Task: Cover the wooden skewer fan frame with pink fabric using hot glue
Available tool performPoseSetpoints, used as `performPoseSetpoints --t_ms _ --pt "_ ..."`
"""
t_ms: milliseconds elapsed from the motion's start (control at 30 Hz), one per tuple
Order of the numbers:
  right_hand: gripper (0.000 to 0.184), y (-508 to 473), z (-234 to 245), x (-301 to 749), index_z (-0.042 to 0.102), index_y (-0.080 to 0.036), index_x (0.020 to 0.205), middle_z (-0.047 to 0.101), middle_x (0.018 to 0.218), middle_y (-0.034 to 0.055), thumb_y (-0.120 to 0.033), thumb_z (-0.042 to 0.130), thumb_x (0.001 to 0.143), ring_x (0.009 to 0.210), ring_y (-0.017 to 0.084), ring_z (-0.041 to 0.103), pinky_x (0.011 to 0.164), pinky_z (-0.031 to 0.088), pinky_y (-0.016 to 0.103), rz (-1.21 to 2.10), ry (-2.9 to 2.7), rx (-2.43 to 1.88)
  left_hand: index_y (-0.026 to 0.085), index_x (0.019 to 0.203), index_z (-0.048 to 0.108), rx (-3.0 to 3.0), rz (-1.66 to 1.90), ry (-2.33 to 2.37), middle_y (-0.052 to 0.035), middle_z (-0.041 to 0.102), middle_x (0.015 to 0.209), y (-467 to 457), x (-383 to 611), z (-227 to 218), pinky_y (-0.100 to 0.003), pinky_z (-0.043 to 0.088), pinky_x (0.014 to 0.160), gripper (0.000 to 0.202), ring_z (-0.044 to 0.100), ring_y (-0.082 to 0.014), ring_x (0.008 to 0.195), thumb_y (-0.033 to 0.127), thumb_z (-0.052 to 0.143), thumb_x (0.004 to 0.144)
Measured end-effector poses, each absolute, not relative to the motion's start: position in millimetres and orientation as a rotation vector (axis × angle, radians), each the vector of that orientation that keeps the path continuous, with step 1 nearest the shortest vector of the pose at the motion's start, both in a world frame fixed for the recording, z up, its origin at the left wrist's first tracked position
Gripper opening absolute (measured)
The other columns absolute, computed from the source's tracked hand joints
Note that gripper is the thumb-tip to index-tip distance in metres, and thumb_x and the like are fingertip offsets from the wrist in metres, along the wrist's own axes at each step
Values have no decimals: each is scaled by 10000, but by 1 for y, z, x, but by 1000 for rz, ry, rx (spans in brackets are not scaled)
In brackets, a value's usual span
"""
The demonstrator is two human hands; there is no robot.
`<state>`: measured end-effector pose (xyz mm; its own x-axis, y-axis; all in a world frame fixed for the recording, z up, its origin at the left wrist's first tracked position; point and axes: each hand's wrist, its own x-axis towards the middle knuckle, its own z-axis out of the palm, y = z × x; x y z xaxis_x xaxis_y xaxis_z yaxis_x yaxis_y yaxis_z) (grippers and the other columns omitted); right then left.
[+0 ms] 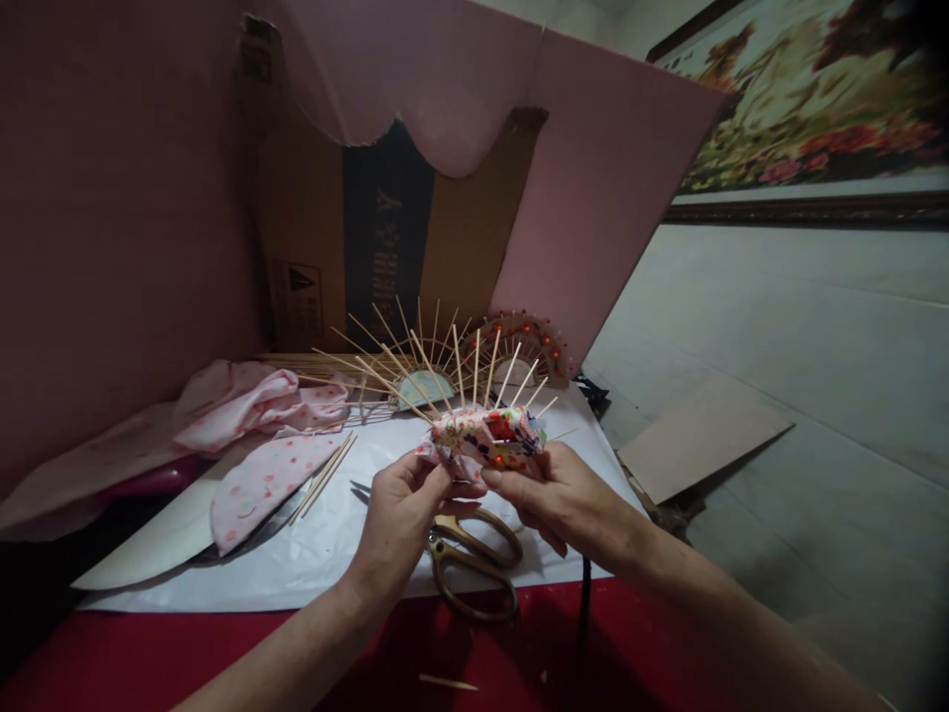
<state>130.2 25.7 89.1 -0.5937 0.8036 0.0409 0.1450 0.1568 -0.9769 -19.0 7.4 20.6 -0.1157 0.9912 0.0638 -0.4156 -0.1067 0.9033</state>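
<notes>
Between both hands is a fabric-covered piece point(481, 435) with a colourful print, thin wooden sticks point(474, 366) fanning up from its top edge. My left hand point(404, 504) pinches its lower left end, where pink cloth shows. My right hand point(556, 489) grips the lower right end, thumb on the front. Small red lights glow on the fabric. Below the hands, a pair of scissors point(471, 564) with bronze handles lies partly opened on the white sheet point(326, 544). Some fingertips are hidden behind the piece.
Behind stand a green half-round piece with sticks point(425, 388) and a brown arch point(553, 346) with red beads. Pink dotted cloth point(267, 405), a dotted half-round point(263, 485) and loose sticks point(322, 480) lie left. A cardboard box point(474, 227) backs the table; one stick point(449, 682) lies in front.
</notes>
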Motion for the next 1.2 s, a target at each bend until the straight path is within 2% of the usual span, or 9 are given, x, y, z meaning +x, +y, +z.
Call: performPoseSetpoints --t_ms 233,433,600,767,1067,1200 --pt "315 24 90 131 512 -189 541 402 390 -92 -306 595 820 319 41 316 341 246 192 1488 -1908 -898 110 811 633 922 1506 913 -87 710 788 8 -19 20 -321 554 602 205 678 -202 657 302 650 740" --pt "370 27 91 136 480 -178 496 400 400 -80 -348 624 792 357 46 332 364 258 187 1389 -1922 -973 117 760 614 905 1510 925 -66 703 734 8 -19 21 -309 551 586 175 676 -198 626 287 651 738" --pt "348 26 90 133 501 -180 529 407 413 -81 -379 623 789 345 46 324 342 255 183 1499 -1909 -931 112 785 626 914 1508 899 -80 707 756 7 -20 20 -322 554 592 190 676 -204 642 292 656 733" --pt "371 24 95 133 483 -180 516 402 414 -83 -388 627 788 351 43 309 367 300 174 1481 -1919 -937 113 767 623 894 1516 920 -79 707 748 6 -19 21 -306 549 580 199 672 -194 626 301 671 719" --pt "349 26 93 134 497 -187 526 374 385 -84 -383 616 789 304 39 295 272 167 176 1554 -1896 -904 118 745 617 875 1516 892 -67 697 740 9 -19 19 -308 552 586 191 675 -195 637 293 686 711" --pt "353 30 84 136 504 -176 552 377 339 -84 -410 579 806 271 41 280 274 173 174 1554 -1805 -938 117 738 619 861 1508 937 -52 680 675 8 -19 21 -314 556 587 223 686 -213 640 321 698 694"
